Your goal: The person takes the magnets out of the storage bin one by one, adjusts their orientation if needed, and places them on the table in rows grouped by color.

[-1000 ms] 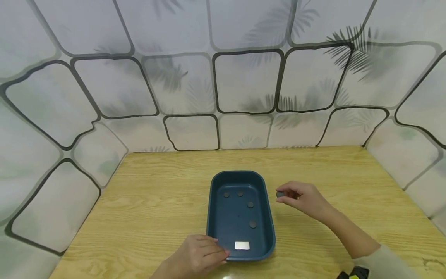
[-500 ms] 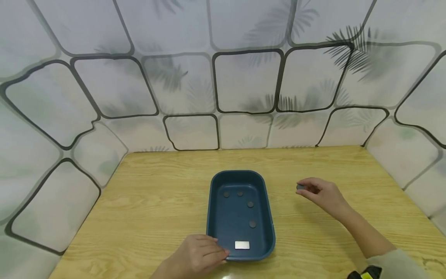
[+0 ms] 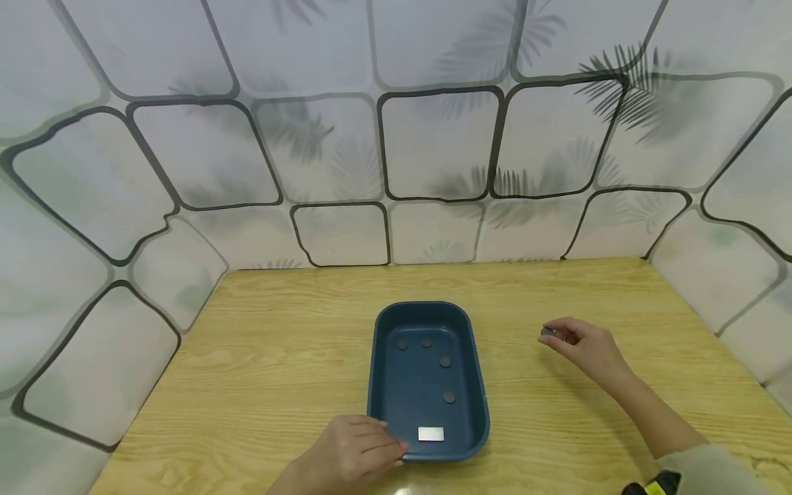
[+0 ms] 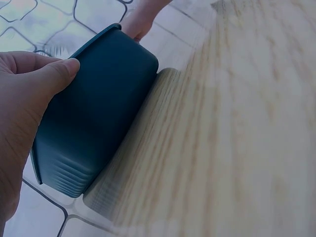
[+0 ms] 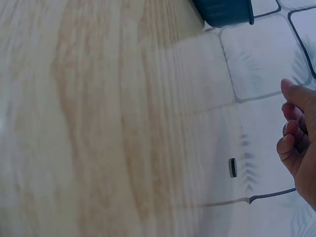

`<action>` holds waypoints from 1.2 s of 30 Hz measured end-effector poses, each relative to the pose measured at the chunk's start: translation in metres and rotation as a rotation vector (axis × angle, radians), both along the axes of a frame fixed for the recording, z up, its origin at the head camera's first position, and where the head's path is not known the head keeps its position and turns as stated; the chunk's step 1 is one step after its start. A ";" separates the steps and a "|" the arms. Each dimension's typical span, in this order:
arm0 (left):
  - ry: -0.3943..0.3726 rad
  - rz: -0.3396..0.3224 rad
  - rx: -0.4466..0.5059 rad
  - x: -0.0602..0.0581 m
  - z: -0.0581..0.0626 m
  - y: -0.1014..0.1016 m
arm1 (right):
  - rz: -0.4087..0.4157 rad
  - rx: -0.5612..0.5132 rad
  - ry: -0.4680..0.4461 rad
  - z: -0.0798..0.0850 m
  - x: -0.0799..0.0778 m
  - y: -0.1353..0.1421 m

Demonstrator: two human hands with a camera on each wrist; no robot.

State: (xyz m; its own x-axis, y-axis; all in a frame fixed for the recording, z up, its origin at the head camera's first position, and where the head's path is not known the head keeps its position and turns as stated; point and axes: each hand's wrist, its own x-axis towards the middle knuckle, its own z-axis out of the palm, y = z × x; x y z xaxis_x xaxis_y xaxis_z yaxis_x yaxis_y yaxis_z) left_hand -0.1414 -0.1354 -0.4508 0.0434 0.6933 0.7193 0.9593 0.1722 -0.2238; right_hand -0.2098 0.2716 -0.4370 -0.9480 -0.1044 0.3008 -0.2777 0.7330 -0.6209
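Near the middle of the wooden table stands a deep blue oblong tray [image 3: 374, 371]. My left hand [image 3: 346, 452] holds the tray's near left corner; in the left wrist view its fingertips [image 4: 71, 66] lie at the rim. Inside the tray are several small dark discs [image 3: 445, 361] and a shiny rectangular plate [image 3: 430, 434] near the front end. To the right of the tray, my right hand [image 3: 590, 350] pinches a small grey disc [image 3: 547, 331] above the table. The right wrist view shows a dark disc [image 5: 232, 168] apart from the fingers; I cannot tell whether it is the same one.
The wooden table [image 3: 278, 344] extends on both sides of the tray. A pale patterned wall covering [image 3: 334, 158] encloses its back and sides. A black and yellow device [image 3: 652, 484] sits at my right wrist by the pale sleeve [image 3: 708, 467].
My right hand has moved to the right, away from the tray, with the small disc at its fingertips. The left hand, the tray and its contents have stayed put.
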 end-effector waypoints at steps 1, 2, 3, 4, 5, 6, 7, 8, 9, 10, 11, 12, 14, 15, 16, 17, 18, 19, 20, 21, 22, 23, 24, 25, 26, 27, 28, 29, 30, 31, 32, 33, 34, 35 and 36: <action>0.000 0.000 0.000 0.000 0.000 0.000 | -0.009 0.003 -0.010 -0.001 0.000 0.001; 0.001 -0.001 -0.001 0.000 0.001 0.000 | -0.016 0.004 -0.018 -0.003 -0.001 0.001; -0.001 0.000 -0.001 0.000 0.000 0.000 | -0.024 0.005 -0.027 -0.004 -0.001 0.002; -0.003 0.000 -0.002 0.000 0.000 0.000 | -0.027 0.001 -0.035 -0.006 -0.002 0.002; -0.004 0.001 -0.004 0.000 0.000 0.000 | -0.029 -0.005 -0.048 -0.007 -0.002 0.002; -0.004 0.002 -0.005 0.000 0.000 0.000 | -0.029 -0.014 -0.062 -0.009 -0.002 0.002; -0.002 0.002 -0.007 0.000 0.000 0.000 | -0.027 -0.023 -0.074 -0.010 -0.002 0.002; -0.002 0.002 -0.008 0.000 0.000 -0.001 | -0.027 -0.031 -0.082 -0.012 -0.003 0.002; 0.002 0.003 -0.009 0.000 0.000 -0.001 | -0.026 -0.034 -0.093 -0.013 -0.003 0.001; 0.006 0.003 -0.010 0.000 0.000 -0.001 | -0.025 -0.036 -0.100 -0.014 -0.004 0.001; 0.010 0.003 -0.009 0.000 0.000 -0.001 | -0.028 -0.032 -0.104 -0.016 -0.004 0.001; 0.015 0.002 -0.008 0.000 0.001 -0.002 | -0.032 -0.022 -0.103 -0.017 -0.005 0.000; 0.017 0.002 -0.007 0.000 0.001 -0.002 | -0.042 0.003 -0.103 -0.020 -0.007 0.000; 0.015 0.002 -0.007 0.000 0.001 -0.002 | -0.046 0.015 -0.107 -0.022 -0.008 0.000; 0.009 0.003 -0.007 0.000 0.001 -0.002 | -0.050 0.020 -0.112 -0.023 -0.009 -0.001; 0.004 0.004 -0.008 0.000 0.000 -0.002 | -0.053 0.025 -0.120 -0.024 -0.010 -0.001; -0.004 0.005 -0.009 0.000 0.000 -0.002 | -0.054 0.027 -0.130 -0.026 -0.010 0.000; -0.013 0.005 -0.010 0.000 0.000 -0.002 | -0.055 0.030 -0.139 -0.027 -0.011 0.000; -0.018 0.006 -0.012 0.000 -0.001 -0.002 | -0.055 0.033 -0.146 -0.029 -0.011 0.000; -0.028 0.006 -0.014 0.000 -0.002 -0.002 | -0.054 0.032 -0.154 -0.030 -0.012 0.000; -0.031 0.006 -0.014 0.000 -0.002 -0.002 | -0.050 0.031 -0.159 -0.032 -0.012 0.000; -0.035 0.005 -0.016 0.000 -0.003 -0.002 | -0.047 0.031 -0.165 -0.033 -0.012 -0.001; -0.039 0.005 -0.016 0.000 -0.003 -0.002 | -0.040 0.036 -0.168 -0.035 -0.013 -0.001; -0.040 0.004 -0.016 0.000 -0.004 -0.002 | -0.037 0.033 -0.174 -0.036 -0.013 -0.002; -0.041 0.004 -0.017 0.000 -0.004 -0.002 | -0.034 0.025 -0.183 -0.036 -0.013 -0.002; -0.041 0.004 -0.017 0.000 -0.004 -0.002 | -0.035 0.007 -0.200 -0.037 -0.013 -0.003; -0.042 0.004 -0.018 0.000 -0.004 -0.002 | -0.034 -0.008 -0.214 -0.037 -0.013 -0.003; -0.042 0.004 -0.019 0.000 -0.004 -0.002 | -0.036 -0.026 -0.234 -0.037 -0.013 -0.003; -0.042 0.004 -0.019 0.000 -0.004 -0.002 | -0.037 -0.045 -0.253 -0.037 -0.013 -0.004; -0.041 0.004 -0.020 0.000 -0.004 -0.002 | -0.045 -0.068 -0.273 -0.037 -0.013 -0.004; -0.041 0.003 -0.020 0.000 -0.004 -0.002 | -0.051 -0.082 -0.288 -0.037 -0.013 -0.004; -0.040 0.004 -0.021 0.000 -0.004 -0.002 | -0.057 -0.092 -0.301 -0.036 -0.013 -0.004; -0.035 0.004 -0.021 0.000 -0.003 -0.002 | -0.060 -0.095 -0.309 -0.036 -0.013 -0.004; -0.033 0.005 -0.022 0.000 -0.003 -0.002 | -0.065 -0.097 -0.316 -0.036 -0.013 -0.005; -0.030 0.006 -0.023 0.000 -0.003 -0.002 | -0.071 -0.098 -0.322 -0.036 -0.013 -0.005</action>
